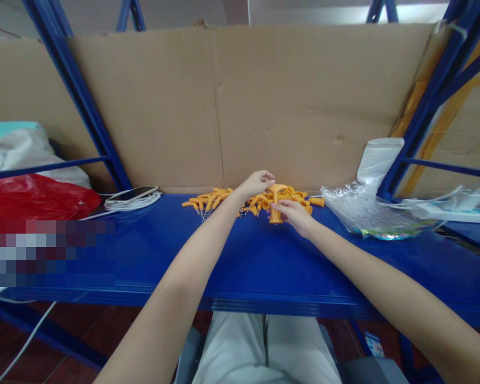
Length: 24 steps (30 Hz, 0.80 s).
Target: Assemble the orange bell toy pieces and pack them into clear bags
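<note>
An orange plastic corkscrew (277,200) with a T-shaped top stands upright in front of me. My right hand (295,214) grips its hollow lower body between thumb and fingers. At the left end of its T-handle, my left hand (256,184) has its fingers curled together in a pinch. Behind and beside both hands lies a pile of similar orange parts (214,197). The handles on the left side have metal spirals (205,214) sticking out toward me. Hollow orange bodies (300,194) lie on the right side. My left forearm hides part of the pile.
The blue shelf (248,261) meets a tall cardboard sheet (272,106) at the back. A phone (138,193) rests on a coiled white cable (134,204) near a red bag (40,200). Clear plastic wrap (352,205) lies right, beside a blue post (420,117).
</note>
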Each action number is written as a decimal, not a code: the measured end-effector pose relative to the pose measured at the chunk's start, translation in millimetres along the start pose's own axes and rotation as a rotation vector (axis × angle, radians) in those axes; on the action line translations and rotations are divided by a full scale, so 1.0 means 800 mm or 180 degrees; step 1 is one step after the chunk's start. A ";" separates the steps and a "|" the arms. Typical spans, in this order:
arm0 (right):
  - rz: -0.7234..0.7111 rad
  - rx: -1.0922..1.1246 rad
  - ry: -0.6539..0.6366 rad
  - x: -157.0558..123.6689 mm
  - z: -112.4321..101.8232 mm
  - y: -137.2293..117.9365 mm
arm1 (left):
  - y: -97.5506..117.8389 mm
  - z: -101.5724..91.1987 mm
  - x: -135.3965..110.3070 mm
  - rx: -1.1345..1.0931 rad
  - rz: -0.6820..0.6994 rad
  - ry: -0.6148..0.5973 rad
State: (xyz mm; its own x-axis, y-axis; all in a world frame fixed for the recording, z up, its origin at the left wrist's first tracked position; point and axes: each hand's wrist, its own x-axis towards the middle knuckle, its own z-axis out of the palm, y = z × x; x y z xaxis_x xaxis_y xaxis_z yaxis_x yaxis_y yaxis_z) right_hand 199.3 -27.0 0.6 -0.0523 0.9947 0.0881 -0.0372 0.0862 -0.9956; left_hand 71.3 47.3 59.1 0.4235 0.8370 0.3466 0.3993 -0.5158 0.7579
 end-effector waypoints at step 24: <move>0.0568 -0.0209 0.0230 -0.001 -0.005 -0.005 | -0.072 -0.009 -0.060 0.2678 0.0021 0.0148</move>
State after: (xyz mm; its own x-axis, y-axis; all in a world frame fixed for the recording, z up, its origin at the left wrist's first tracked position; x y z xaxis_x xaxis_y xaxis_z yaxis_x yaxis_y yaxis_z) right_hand 203.5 -28.3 4.4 0.0196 0.9957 -0.0900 0.0315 -0.0906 -0.9954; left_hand 22.0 38.3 2.8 0.4014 0.8306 0.3858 0.8775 -0.4695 0.0976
